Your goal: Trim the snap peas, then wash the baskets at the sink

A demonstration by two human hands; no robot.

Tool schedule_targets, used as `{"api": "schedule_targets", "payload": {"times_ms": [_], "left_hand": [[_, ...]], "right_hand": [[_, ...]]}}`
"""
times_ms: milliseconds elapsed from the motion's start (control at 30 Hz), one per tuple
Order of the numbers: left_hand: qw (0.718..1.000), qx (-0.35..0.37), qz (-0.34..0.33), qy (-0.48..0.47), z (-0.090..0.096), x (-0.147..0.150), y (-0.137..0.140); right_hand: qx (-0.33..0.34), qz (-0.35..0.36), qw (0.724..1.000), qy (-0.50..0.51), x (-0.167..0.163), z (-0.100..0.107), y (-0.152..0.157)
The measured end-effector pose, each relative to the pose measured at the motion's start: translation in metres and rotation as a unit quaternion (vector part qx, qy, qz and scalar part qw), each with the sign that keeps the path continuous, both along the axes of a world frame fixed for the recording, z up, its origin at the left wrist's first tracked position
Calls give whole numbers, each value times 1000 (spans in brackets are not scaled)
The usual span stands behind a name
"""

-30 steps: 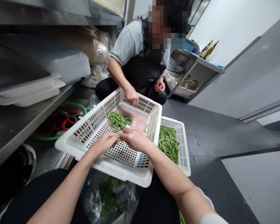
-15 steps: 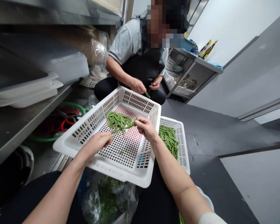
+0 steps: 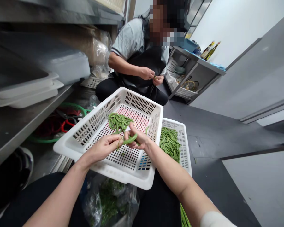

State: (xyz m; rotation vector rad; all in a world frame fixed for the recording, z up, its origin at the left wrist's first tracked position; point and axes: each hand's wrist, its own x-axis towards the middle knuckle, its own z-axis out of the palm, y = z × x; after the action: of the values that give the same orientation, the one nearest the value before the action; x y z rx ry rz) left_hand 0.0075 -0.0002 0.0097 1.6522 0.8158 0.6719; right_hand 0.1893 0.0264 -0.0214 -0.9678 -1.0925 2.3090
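Over the white plastic basket (image 3: pixel 104 164), my left hand (image 3: pixel 100 148) pinches one end of a green pea pod (image 3: pixel 130 139). The pod's other end lies across the curled fingers of my right hand (image 3: pixel 140 138), whose thumb is raised. A bit of green also shows under those fingers; whether it is a second pod is hard to tell. Behind my hands, a small heap of pea pods (image 3: pixel 118 121) rests on the basket floor, and one loose pod (image 3: pixel 146 129) lies near its right wall.
A second white basket (image 3: pixel 185 148) full of pods stands to the right. Opposite, a co-worker (image 3: pixel 137 63) sits with both hands together. Below my basket is a plastic bag of greens (image 3: pixel 111 198). At left are a metal shelf (image 3: pixel 33 121) and a green-rimmed basket (image 3: pixel 44 139) with scissors.
My hands have come together at one pod; before, they were apart. My right hand has turned, its thumb now up. The co-worker's hands have risen and drawn together.
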Motion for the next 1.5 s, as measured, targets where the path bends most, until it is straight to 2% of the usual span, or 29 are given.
{"api": "schedule_targets", "payload": {"times_ms": [67, 133, 200, 267, 400, 467, 567, 600, 633, 667, 700, 767, 800, 833, 933, 1000, 1067, 1100, 1133, 1167, 1200, 1267, 1300, 1367, 1500], "left_hand": [[1000, 12, 11, 5, -1, -2, 0], [999, 18, 45, 3, -4, -2, 0], [995, 3, 100, -11, -9, -1, -1], [983, -43, 169, -48, -15, 2, 0], [926, -191, 272, -179, -17, 3, 5], [892, -247, 288, -244, -12, -2, 8], [852, -282, 318, -306, -1, -11, 10], [841, -288, 333, -315, 3, -15, 10], [833, -292, 345, -320, 6, -17, 10], [829, -296, 349, -321, 8, -20, 9], [830, -299, 347, -318, 9, -21, 9], [840, -299, 329, -310, 9, -23, 10], [845, -295, 323, -307, 8, -24, 10], [849, -290, 321, -305, 6, -25, 10], [851, -273, 334, -299, 1, -27, 12], [856, -272, 333, -287, -1, -29, 14], [863, -280, 320, -273, -1, -30, 15], [866, -285, 313, -265, -1, -30, 15], [871, -286, 307, -253, 0, -29, 15], [881, -280, 303, -233, 0, -27, 14], [897, -262, 295, -202, -1, -25, 14], [941, -190, 259, -111, -3, -20, 11], [960, -143, 233, -61, -6, -17, 9], [982, -60, 177, 24, -11, -10, 5], [986, 18, 126, 110, -19, 2, -1]], "right_hand": [[-13, 59, 998, -6, -3, -1, -2], [21, 44, 999, 4, -8, 1, -7], [66, -16, 998, 12, -18, 5, -14], [114, -96, 989, -4, -30, 6, -20], [209, -280, 936, -50, -51, 6, -13], [205, -359, 909, -51, -51, 10, 5], [155, -443, 881, -66, -40, 16, 42], [155, -433, 883, -99, -37, 16, 53], [179, -386, 890, -165, -35, 14, 61], [220, -307, 891, -252, -36, 10, 66], [268, -210, 875, -343, -38, 4, 69], [347, -32, 797, -492, -47, -14, 68], [370, 21, 757, -537, -52, -24, 65], [383, 50, 729, -565, -57, -34, 63], [405, 88, 680, -605, -65, -55, 59], [414, 98, 667, -611, -62, -57, 62], [428, 97, 659, -611, -54, -51, 65], [429, 82, 667, -604, -48, -46, 65], [419, 53, 691, -587, -42, -40, 64], [392, 13, 734, -555, -35, -34, 61], [347, -31, 790, -503, -29, -27, 57], [222, -110, 902, -353, -18, -15, 45], [163, -133, 938, -276, -13, -10, 38], [89, -158, 970, -163, -6, -3, 25], [49, -190, 975, -101, -4, 3, 11]]}}
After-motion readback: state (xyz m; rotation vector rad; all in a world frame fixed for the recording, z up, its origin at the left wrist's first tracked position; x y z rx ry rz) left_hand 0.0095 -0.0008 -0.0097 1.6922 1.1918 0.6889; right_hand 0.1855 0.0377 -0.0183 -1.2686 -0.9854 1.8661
